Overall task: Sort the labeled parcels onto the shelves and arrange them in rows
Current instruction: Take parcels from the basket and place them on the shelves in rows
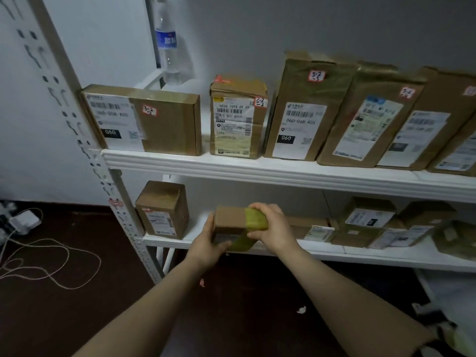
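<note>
Both hands grasp a small cardboard parcel (230, 219) wrapped at one end in yellow-green tape, held at the front edge of the lower shelf (360, 256). The left hand (207, 244) clasps its left end, thumb up the side and fingers curled along the lower front face. The right hand (274, 228) grips the taped right end, fingers bent over the top and thumb pressed on the front. Whether the parcel's base rests on the shelf cannot be told. Just left of the left hand stands an upright parcel (163, 210); right of the right hand lie several flat parcels (368, 220). Above both hands, the upper shelf (257, 171) carries a row of labeled parcels (304, 109).
</note>
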`<state>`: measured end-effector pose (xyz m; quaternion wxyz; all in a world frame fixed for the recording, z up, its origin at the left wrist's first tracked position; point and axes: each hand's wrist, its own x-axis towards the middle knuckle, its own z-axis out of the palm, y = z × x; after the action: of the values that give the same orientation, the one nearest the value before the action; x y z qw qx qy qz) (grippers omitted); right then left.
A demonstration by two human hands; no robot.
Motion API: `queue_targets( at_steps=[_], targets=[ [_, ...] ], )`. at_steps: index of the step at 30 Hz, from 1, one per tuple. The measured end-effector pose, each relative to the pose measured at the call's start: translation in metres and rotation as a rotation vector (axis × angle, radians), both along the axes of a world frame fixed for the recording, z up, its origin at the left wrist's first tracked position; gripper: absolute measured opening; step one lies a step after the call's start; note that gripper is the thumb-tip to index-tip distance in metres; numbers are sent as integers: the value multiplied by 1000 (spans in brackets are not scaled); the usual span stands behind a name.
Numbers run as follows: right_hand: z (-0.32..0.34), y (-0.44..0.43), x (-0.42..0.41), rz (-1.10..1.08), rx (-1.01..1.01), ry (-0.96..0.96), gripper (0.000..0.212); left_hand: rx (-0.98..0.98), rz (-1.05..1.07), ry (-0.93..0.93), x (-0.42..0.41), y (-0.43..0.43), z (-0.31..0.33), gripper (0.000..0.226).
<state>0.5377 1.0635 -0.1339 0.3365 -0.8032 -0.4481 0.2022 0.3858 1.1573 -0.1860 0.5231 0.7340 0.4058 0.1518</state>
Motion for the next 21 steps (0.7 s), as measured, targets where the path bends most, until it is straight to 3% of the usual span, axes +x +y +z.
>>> queue_targets(
  at_steps=[16,21],
  targets=[
    [-80,94,62,172,-39,81,64,-96,214,67,52,79,-75,73],
    [-93,91,89,170,-42,204,87,-179,297,42,61,87,-89,66]
  ],
)
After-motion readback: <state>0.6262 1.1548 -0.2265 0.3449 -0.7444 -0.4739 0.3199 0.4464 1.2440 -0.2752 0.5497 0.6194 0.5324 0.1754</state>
